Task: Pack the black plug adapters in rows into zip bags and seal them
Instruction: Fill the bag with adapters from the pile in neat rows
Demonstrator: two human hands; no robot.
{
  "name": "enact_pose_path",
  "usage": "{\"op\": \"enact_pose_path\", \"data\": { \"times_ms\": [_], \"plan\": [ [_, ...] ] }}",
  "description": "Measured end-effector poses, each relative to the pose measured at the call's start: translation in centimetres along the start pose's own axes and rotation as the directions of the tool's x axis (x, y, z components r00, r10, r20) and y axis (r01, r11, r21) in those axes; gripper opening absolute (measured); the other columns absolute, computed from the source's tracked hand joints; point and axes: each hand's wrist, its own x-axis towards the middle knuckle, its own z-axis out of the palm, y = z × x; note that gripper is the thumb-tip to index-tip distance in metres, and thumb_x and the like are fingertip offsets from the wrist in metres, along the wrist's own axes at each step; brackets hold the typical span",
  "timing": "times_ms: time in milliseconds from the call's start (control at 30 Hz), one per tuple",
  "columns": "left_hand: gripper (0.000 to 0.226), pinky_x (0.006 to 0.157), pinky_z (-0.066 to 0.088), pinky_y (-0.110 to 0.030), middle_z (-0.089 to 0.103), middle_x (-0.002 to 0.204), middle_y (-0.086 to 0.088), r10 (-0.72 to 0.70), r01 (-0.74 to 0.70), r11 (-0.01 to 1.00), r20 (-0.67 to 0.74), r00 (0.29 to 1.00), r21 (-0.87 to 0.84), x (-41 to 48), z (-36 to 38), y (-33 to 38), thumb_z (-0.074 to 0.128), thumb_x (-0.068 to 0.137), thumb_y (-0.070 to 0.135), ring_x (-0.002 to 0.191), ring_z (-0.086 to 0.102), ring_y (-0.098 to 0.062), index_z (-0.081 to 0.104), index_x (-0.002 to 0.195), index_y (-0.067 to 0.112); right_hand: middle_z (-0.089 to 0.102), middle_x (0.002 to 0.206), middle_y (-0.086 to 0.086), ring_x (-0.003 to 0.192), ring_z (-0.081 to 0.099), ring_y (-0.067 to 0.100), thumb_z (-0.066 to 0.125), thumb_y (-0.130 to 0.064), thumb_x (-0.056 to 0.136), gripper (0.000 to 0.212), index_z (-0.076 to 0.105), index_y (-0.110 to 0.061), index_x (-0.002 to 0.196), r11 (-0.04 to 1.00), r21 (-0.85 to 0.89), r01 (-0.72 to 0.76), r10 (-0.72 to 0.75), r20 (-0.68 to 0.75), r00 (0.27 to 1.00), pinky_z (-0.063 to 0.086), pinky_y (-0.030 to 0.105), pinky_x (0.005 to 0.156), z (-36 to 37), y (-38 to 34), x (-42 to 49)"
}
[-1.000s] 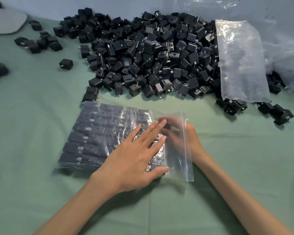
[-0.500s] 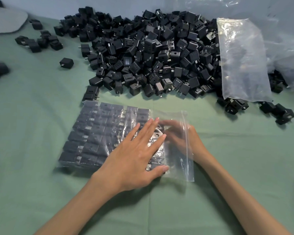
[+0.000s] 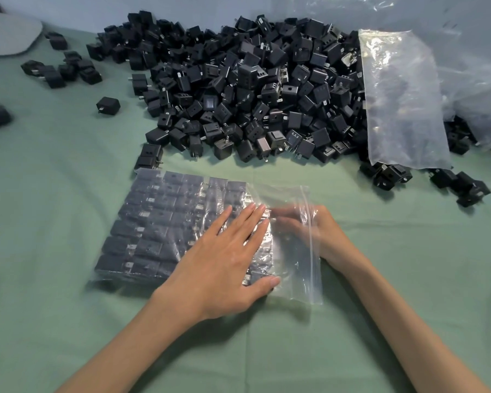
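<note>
Right hand (image 3: 315,234) shifted inside zip bag (image 3: 296,279) — blurred, pose unclear, left hand (image 3: 226,260) spread flat

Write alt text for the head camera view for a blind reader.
A left hand presses flat on a clear zip bag of black plug adapters in rows, while the right hand reaches into its open end. Loose adapters are heaped behind on green cloth.

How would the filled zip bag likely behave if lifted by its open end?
Probably heavy for its size: the zip bag holds packed rows of adapters. Likely floppy: its thin film wrinkles near the mouth. Adapters might slide out while unsealed.
</note>
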Motion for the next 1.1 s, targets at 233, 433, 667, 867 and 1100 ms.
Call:
{"op": "enact_pose_path", "data": {
  "times_ms": [233,433,667,867,1100],
  "plan": [
    [0.089,0.121,-0.003,-0.041,-0.011,0.162,-0.001,-0.003,0.003,1.000,-0.001,1.000,-0.011,0.1,-0.1,0.0,0.006,0.089,0.073,0.146,-0.020,-0.010,-0.005,0.154,0.014,0.074,0.080,-0.002,0.068,0.068,0.000,0.051,0.004,0.083,0.039,0.069,-0.030,0.075,0.843,-0.507,-0.181,0.029,-0.294,0.955,0.058,0.027,0.067,-8.2,-4.1,5.1],
    [0.088,0.122,0.007,-0.042,0.003,0.163,-0.004,0.001,-0.002,1.000,-0.031,1.000,-0.018,0.0,-0.1,0.0,0.013,0.091,0.072,0.149,-0.006,-0.014,0.010,0.154,0.011,0.063,0.091,0.009,0.084,0.060,0.030,0.059,-0.044,0.089,0.028,0.064,-0.021,0.105,0.466,-0.876,-0.124,-0.061,-0.172,0.983,0.046,0.032,0.068,-2.0,-4.6,13.7],
    [0.087,0.121,0.008,-0.042,0.004,0.162,-0.006,0.008,-0.008,1.000,-0.022,1.000,-0.011,0.0,0.0,-0.1,0.013,0.091,0.072,0.149,-0.004,-0.015,0.011,0.153,0.010,0.061,0.105,0.015,0.099,0.057,0.038,0.067,-0.026,0.086,0.037,0.048,-0.010,0.114,0.313,-0.929,-0.200,-0.099,-0.242,0.965,0.035,0.036,0.067,0.9,-2.5,15.5],
    [0.088,0.122,0.000,-0.040,-0.010,0.162,-0.002,0.004,-0.004,1.000,-0.015,1.000,-0.006,0.0,0.2,-0.2,0.006,0.089,0.074,0.147,-0.016,-0.012,-0.004,0.153,0.015,0.066,0.095,0.004,0.080,0.069,0.020,0.057,-0.018,0.088,0.022,0.067,-0.025,0.105,0.857,-0.499,-0.127,-0.083,-0.377,0.922,0.055,0.040,0.085,-5.2,-3.0,8.7],
    [0.088,0.121,-0.003,-0.039,-0.017,0.161,0.000,-0.001,0.000,1.000,-0.009,1.000,-0.005,0.1,0.4,-0.4,0.000,0.087,0.076,0.146,-0.021,-0.010,-0.012,0.151,0.018,0.069,0.064,-0.004,0.058,0.061,0.006,0.061,-0.010,0.091,0.012,0.067,-0.013,0.081,0.960,-0.254,-0.117,0.053,-0.245,0.968,0.048,0.014,0.061,-6.9,1.6,-1.1]
  ]
}}
